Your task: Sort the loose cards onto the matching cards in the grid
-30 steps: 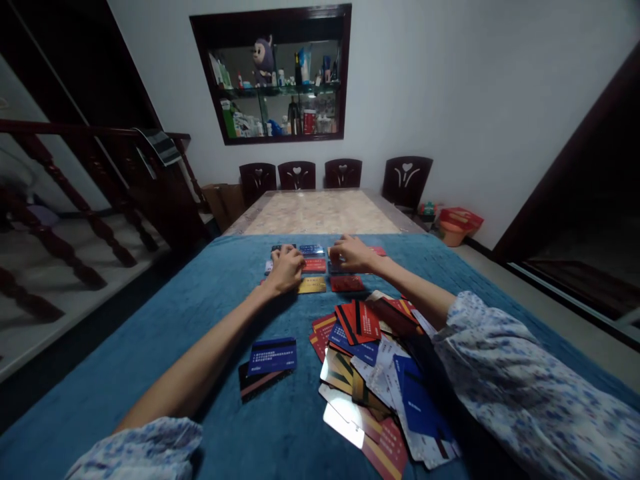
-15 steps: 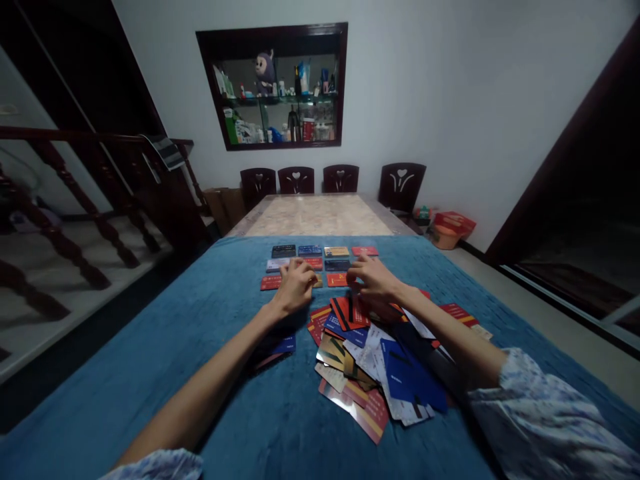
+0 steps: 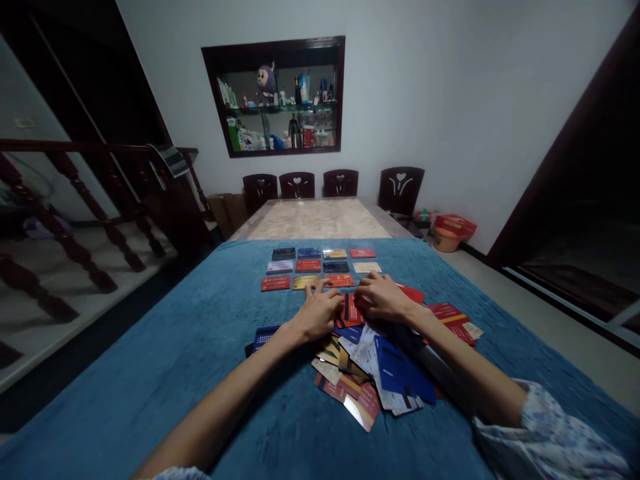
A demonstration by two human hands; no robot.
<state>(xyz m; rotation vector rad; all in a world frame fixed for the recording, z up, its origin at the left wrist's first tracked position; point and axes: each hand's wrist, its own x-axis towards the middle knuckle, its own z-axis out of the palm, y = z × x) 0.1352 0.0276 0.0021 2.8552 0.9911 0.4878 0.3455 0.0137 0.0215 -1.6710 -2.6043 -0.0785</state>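
Note:
A red card with a black stripe [image 3: 351,313] lies on top of the pile, between my two hands. My left hand [image 3: 317,315] is at its left edge, thumb side against it and fingers bent. My right hand [image 3: 383,298] has its fingers curled over the right side of the same card; its fingertips are partly hidden. Under and in front of both hands spreads the loose pile of cards, with blue cards [image 3: 400,370], white patterned ones, gold ones and a maroon striped card [image 3: 357,403]. Just beyond, cards stand in neat rows, among them a gold card [image 3: 304,283] and an orange-red card [image 3: 340,281].
Dark blue cards [image 3: 263,337] lie by my left forearm. Maroon cards [image 3: 453,320] spread to the right. A blue cloth [image 3: 200,347] covers the near part of the table, with bare tabletop [image 3: 320,219] beyond. Several dark chairs [image 3: 401,190] stand behind.
My left hand has come back from the rows toward the pile, to the red card. My right hand has drawn back slightly from the rows, and a cream card now shows in the middle row.

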